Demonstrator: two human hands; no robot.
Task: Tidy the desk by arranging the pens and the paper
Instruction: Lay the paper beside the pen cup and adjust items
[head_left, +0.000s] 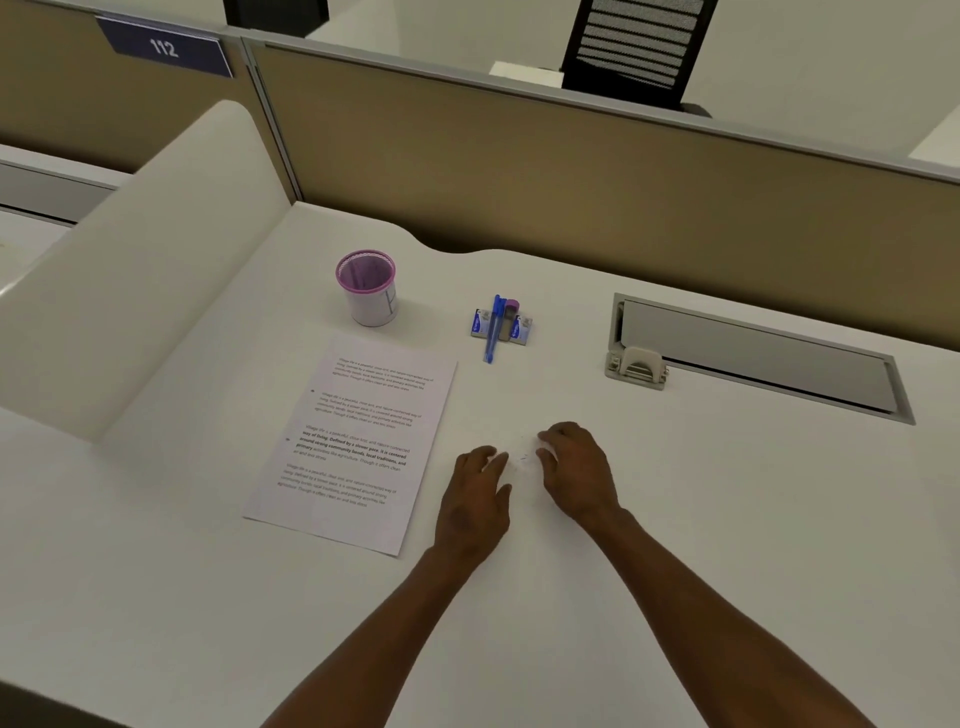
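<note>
- My left hand (475, 493) and my right hand (576, 467) are lying close together on the white surface (675, 519), fingertips turned toward each other.
- Between them I am working at something small and white (522, 460), perhaps a crumpled scrap of paper; it is washed out against the surface, so I cannot tell what it is.
- My right grip is curling over that white thing and seems to be pinching its edge; my left grip is bending loosely at its other side, touching it, though whether it is truly pinching I cannot tell.
- Just beside my left hand the printed sheet (353, 441) is lying flat, turned a little askew to the near edge of the surface.
- Farther out, the blue pen (493, 330) and a purple-capped pen (510, 318) are resting across a small blue-and-white block (501, 330), which may be a box of staples.
- The pink mesh pen cup (367, 287) is standing upright beyond the sheet, holding nothing that I can see.
- I am judging that I am only starting: the pens are not yet in the cup, and the sheet is not yet squared.
- Next I am needing to lift the scrap clear, then reach forward past it for the pens, well apart from my hands.
</note>
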